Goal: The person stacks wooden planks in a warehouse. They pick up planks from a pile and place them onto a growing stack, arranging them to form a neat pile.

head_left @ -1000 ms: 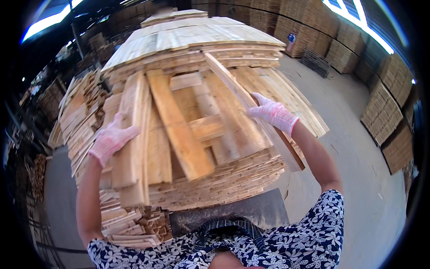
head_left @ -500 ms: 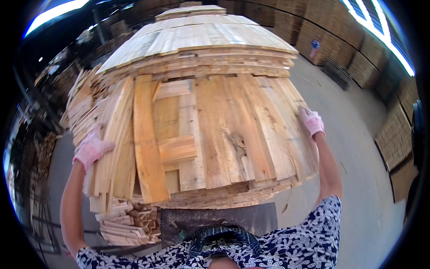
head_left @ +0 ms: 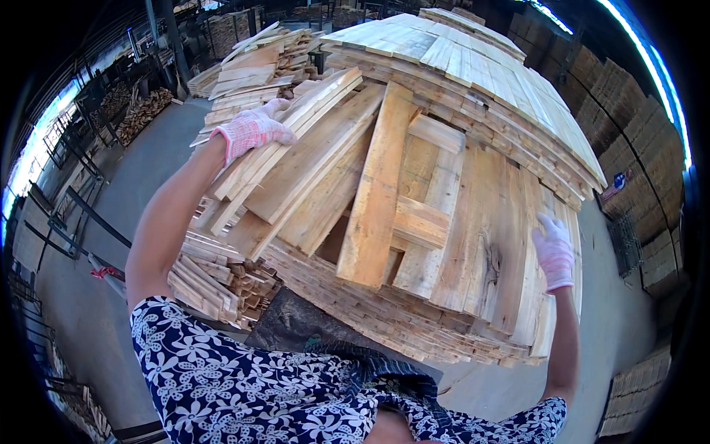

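My left hand (head_left: 255, 132), in a pale pink knitted glove, lies over the outer planks (head_left: 314, 107) at the left of the pile. Its thumb stands apart from the fingers. These planks overlap at a slant, with gaps between them. My right hand (head_left: 553, 248), gloved too, rests on the boards at the right side with fingers stretched forward. Between my hands, an orange-toned plank (head_left: 376, 189) lies over the layer. Two short wood pieces, one a block (head_left: 421, 222), the other a paler block (head_left: 436, 133), sit beside it. A wide board with a dark knot (head_left: 492, 259) lies nearer my right hand.
A higher stack of pale boards (head_left: 436, 52) rises behind the layer. Loose offcuts (head_left: 214, 285) are heaped below left, beside a dark panel (head_left: 303, 322) at my body. More rough boards (head_left: 251, 70) lie far left. Tall wood stacks (head_left: 629, 111) line the right.
The view has turned left, so the pile appears shifted right and tilted. My left hand has moved farther forward along the left planks, which are now more fanned out. My right hand remains at the right side.
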{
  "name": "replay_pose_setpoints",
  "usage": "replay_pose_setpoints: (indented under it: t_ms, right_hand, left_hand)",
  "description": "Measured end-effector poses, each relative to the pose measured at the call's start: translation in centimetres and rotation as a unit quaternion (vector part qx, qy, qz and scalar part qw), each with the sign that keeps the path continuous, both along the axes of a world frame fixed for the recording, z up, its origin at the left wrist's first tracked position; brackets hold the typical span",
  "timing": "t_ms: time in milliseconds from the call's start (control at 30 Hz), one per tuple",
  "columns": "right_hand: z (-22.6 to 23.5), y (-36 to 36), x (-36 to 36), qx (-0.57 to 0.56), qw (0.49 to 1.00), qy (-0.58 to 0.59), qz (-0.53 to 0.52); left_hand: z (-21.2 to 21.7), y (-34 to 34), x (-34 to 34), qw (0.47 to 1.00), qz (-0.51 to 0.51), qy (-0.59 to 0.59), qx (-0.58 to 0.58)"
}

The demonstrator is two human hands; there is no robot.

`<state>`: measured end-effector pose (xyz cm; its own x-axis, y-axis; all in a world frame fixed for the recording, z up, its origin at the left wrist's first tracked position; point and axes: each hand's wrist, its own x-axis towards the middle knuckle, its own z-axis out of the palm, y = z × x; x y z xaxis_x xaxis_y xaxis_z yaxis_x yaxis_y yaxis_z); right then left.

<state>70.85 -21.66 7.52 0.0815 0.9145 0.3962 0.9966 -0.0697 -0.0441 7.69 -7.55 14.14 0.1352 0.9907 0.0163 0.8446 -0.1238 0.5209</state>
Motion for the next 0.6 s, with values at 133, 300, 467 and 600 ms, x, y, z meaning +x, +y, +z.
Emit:
replay_pose_setpoints:
  t_ms: [133,300,467,600]
  right_hand:
    - [3.5,4.8,-16.4,-0.128,0.94,0.26,0.18]
    - [3.1,12.5,-29.6,-0.208,0.797,0.561,0.081]
    - [1.3,14.9,-35.1,-0.222,0.694,0.676,0.115]
    - [1.6,15.1,-33.0,-0.193,0.739,0.642,0.065]
  left_hand:
    - [-2.3,1.5,-2.5,0.981,0.055,0.184,0.019]
    - [-2.3,0.2,-0.9,0.973,0.066,0.22,0.017]
    - [-2.6,-1.5,-0.7,0.97,0.043,0.173,0.163]
    - [-1.2,-3.0,4.8,0.974,-0.133,0.142,0.116]
